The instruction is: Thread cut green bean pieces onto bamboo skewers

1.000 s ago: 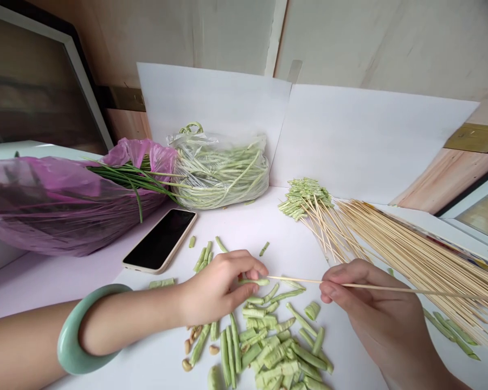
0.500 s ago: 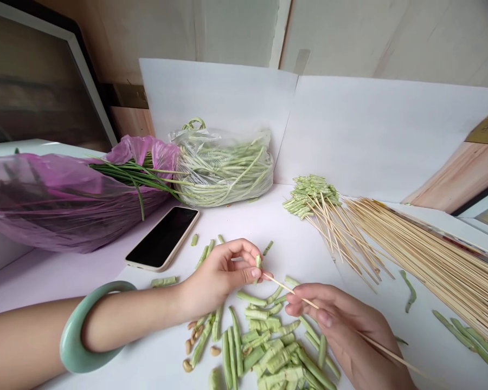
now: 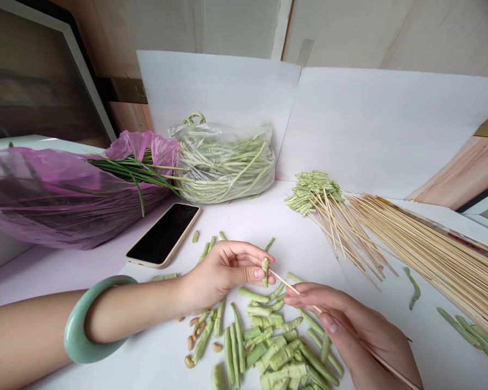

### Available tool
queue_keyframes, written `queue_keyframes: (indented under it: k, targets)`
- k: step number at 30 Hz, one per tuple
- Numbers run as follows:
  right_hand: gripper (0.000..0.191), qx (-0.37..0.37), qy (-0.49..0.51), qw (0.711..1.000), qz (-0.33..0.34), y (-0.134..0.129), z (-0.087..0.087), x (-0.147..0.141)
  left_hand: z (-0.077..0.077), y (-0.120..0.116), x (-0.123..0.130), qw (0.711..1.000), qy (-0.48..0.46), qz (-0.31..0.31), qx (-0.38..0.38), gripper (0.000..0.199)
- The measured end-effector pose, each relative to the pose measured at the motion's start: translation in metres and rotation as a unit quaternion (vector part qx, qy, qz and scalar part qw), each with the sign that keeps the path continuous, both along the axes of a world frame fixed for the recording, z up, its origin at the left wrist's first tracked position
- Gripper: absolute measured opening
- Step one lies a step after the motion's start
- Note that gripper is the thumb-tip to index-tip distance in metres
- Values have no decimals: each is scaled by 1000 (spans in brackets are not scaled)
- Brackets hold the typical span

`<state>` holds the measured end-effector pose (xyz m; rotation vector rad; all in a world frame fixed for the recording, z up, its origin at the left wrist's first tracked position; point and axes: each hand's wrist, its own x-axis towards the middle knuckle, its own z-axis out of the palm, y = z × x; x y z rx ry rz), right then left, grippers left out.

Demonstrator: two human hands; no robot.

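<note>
A short green bean piece (image 3: 265,272) is pinched upright between the thumb and fingers of my left hand (image 3: 231,271), which wears a green bangle (image 3: 79,325) at the wrist. My right hand (image 3: 350,325) holds a thin wooden skewer (image 3: 293,289) between thumb and fingers, its far end running back under the palm. The skewer's front end meets the side of the bean piece; whether it has gone in, I cannot tell. Below both hands lies a pile of cut bean pieces (image 3: 284,355).
Behind are a purple bag (image 3: 65,200) and a clear bag of long beans (image 3: 228,168). A phone (image 3: 162,235) lies left. Skewered beans (image 3: 315,189) and a long bundle of skewers (image 3: 427,249) lie right. Pale brown seeds (image 3: 189,361) sit near the pile.
The bean piece in my left hand has moved slightly right and now shows more fully beside the fingertips. The skewer is still in my right hand. The whole view has shifted a little.
</note>
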<state>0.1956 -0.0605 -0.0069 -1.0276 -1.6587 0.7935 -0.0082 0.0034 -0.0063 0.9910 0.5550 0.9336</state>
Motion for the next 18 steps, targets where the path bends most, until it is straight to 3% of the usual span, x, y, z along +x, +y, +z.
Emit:
queue_keyframes:
  k: [7, 13, 18]
  targets:
    - [23, -29, 9, 999, 28, -3, 1, -1, 2, -1, 0, 1000, 9, 1, -12, 22]
    - [20, -40, 63, 997, -6, -6, 1, -8, 2, 1, 0, 999, 8, -13, -31, 20]
    - [17, -65, 80, 995, 14, -7, -1, -8, 1, 1, -3, 999, 27, -19, -1, 18]
